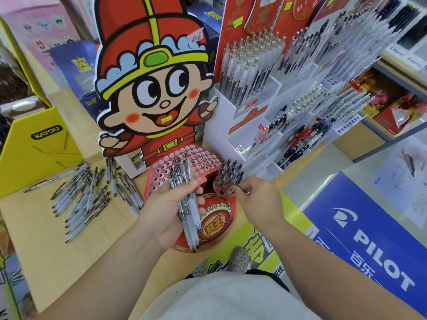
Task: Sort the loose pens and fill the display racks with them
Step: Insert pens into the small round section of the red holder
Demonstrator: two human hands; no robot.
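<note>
Pale wooden surface (57,245), seen from above. Scattered over its left part: loose pens (85,195), lying flat in overlapping rows, with white grips and dark tips. Behind them, at the left edge, a yellow cardboard box (39,155) marked KAYOU. Near the middle, a red display rack (204,161) full of round holes, with a cartoon cutout (154,93) rising at its back. Just to the right, a white tiered pen stand (219,125), filled with upright pens.

Left hand (166,211) grips a pen bundle (184,179); right hand (258,197) pinches a pen (239,180) in the red rack (203,161).
</note>
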